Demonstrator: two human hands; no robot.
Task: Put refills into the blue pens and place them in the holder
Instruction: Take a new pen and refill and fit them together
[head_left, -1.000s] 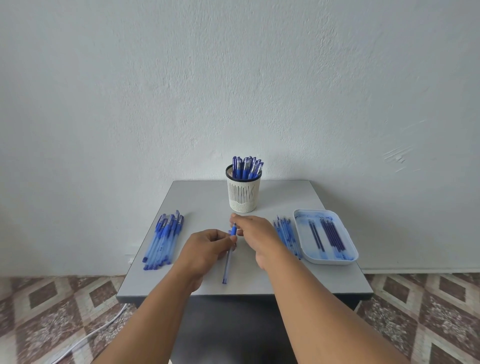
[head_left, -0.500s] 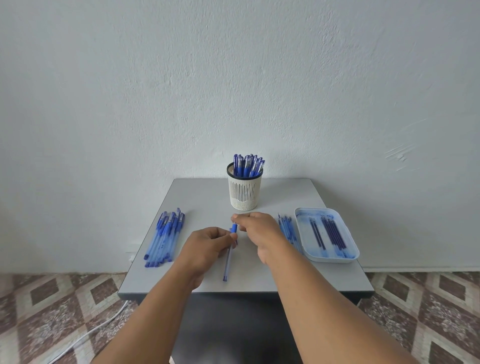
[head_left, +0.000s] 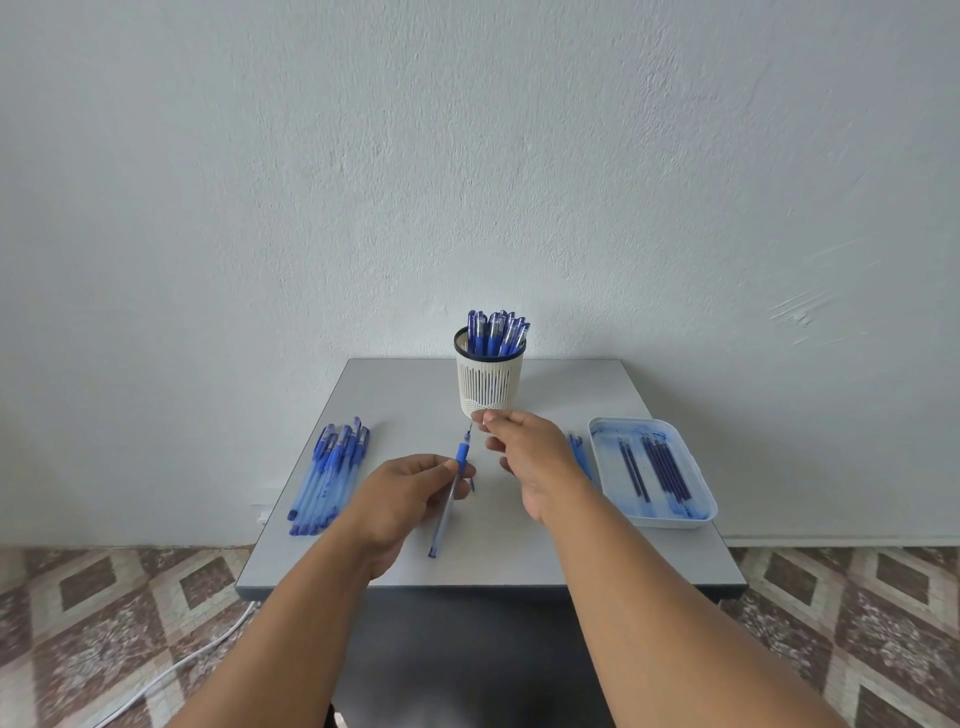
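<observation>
The left hand (head_left: 410, 486) is gripping a blue pen (head_left: 449, 493) around the upper barrel, just below its blue grip section, and holding it above the near middle of the grey table (head_left: 519, 551). The pen's long axis is running from near to far with a slight lean to the right: the blunt back end is pointing at the person and the writing tip is pointing toward the holder (head_left: 490, 382). The right hand (head_left: 524, 449) is pinching something small at the pen's far tip, probably the tip piece or the refill end, though it is too small here to say which.

To do this step well, the left hand should be keeping the barrel steady while the right hand is working straight along the pen's axis, so the thin refill is not bending or catching.

Left of the hands, a row of blue pens (head_left: 330, 478) is lying on the table. Right of them, a few more pens (head_left: 579, 452) are lying just beside a white tray (head_left: 670, 519) holding refills (head_left: 654, 467). Farthest off, the holder is standing upright, packed with finished pens.
</observation>
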